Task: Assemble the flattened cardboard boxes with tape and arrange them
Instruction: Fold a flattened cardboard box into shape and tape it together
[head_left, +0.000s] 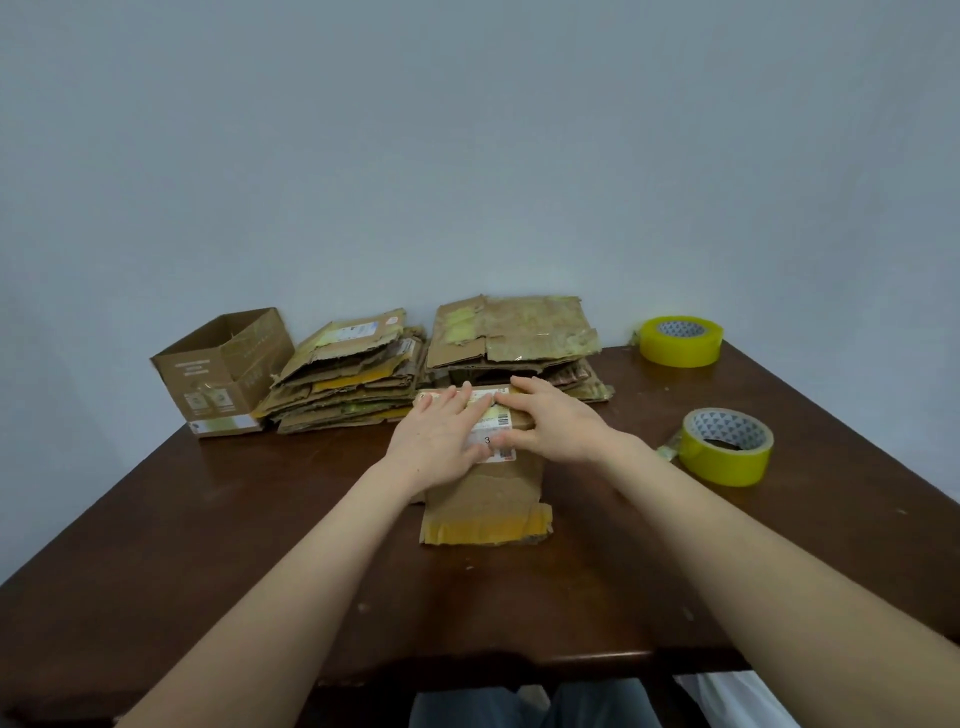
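A: Grip status?

B: Both flat, nothing clasped. Left grip (441, 441) palm-down on the small cardboard box (483, 493) at frame centre, fingers straight and spread over its white shipping label (488, 439). Right grip (556, 423) in the same pose, just beside the left, fingertips at the box's far edge, thumb on the label.

A: Box position?

B: Mid-desk (260, 519), just below the two stacks. Looks partly squashed. Near flap lying on the wood, with a yellow tape strip (483, 530) across it.

A: Rest of the stock?

B: Left stack of flattened boxes (348, 379) at centre-left, right stack of flattened boxes (514, 332) just beside it, both at the desk's far edge by the wall (467, 156). Touching the small box or not: cannot tell. One assembled box (223, 369), top open, at the left of the stacks, close to the left one.

A: Tape?

B: Two yellow rolls, right side of frame. Far tape roll (680, 340) flat near the back corner. Near tape roll (727, 447) lower down, right of the right grip and apart from it, loose end sticking out on its left.
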